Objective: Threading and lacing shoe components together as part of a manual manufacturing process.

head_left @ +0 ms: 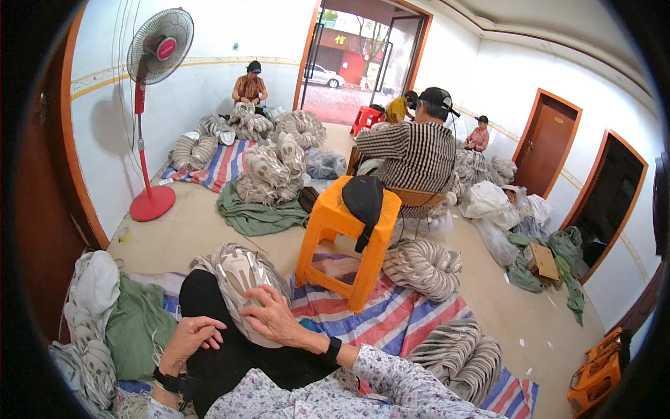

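Note:
Against my black-clad knee leans a bundle of beige pieces that look like shoe uppers [236,274], its top piece facing up. My right hand [273,318] is over this bundle, fingers bent and spread apart, with nothing visible gripped. Lower and to the left, my left hand [192,341] hovers over my thigh. Its fingers are curled with the tips close together; whatever they may hold is too small to make out. Dark bands circle both wrists.
Ahead stands an orange stool [347,230] bearing a black cap [363,202]. Beaded-looking coils of uppers [457,359] lie on a striped sheet [349,300]. Green cloth [139,328] lies left. A person in a striped shirt [408,153] sits beyond; others work farther back. A red fan [152,202] stands left.

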A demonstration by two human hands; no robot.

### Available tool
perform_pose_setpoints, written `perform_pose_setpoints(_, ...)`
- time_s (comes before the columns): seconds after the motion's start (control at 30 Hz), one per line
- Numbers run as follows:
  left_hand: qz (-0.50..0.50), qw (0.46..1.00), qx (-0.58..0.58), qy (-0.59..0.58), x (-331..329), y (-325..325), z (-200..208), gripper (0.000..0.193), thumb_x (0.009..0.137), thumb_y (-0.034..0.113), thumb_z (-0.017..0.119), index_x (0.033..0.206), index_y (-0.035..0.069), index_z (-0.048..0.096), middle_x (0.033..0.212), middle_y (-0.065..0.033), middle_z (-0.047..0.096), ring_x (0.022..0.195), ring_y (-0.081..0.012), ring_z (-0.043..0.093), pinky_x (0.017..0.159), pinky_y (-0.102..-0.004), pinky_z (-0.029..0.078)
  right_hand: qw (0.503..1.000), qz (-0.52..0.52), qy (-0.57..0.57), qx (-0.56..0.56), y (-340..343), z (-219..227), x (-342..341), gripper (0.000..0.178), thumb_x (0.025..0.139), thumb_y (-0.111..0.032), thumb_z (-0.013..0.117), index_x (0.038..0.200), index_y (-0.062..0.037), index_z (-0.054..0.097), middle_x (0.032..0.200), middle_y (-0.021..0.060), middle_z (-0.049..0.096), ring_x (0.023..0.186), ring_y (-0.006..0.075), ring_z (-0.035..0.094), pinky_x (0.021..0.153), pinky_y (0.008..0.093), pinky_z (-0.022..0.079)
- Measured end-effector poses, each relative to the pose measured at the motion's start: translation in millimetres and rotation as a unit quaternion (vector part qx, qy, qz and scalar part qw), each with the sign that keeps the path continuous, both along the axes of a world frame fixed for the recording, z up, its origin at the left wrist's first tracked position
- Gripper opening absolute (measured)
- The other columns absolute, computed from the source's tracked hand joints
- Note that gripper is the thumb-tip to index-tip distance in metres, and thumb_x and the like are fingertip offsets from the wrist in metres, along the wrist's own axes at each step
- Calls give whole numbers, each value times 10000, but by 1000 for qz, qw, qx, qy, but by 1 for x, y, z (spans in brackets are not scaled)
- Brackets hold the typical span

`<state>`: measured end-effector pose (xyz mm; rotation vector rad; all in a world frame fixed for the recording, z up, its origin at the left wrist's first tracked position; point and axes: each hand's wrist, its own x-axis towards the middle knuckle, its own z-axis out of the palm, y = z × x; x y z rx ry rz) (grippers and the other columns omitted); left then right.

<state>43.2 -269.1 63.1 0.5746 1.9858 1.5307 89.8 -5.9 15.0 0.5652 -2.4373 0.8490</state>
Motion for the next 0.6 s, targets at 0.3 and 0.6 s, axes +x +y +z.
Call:
perform_pose_setpoints(0.3,9,1000,-20,21,-2,14,13,232,961,149,569,1060,0,718,789,-46,712,644,-79,657,543,-181,455,998,-5,63,-10,7,-7,-7,171,840,-177,645,994,-124,697,1342,93,491,1317,400,377,994,542,372)
perform_pose_setpoints(0.6,23,999,-24,35,0,4,7,238,952,123,551,1068,-19,702,791,-65,709,620,-94,652,529,-182,445,998,-6,67,-9,-3,-2,-5,159,839,-213,608,945,-110,666,1283,104,497,1299,386,389,923,550,409)
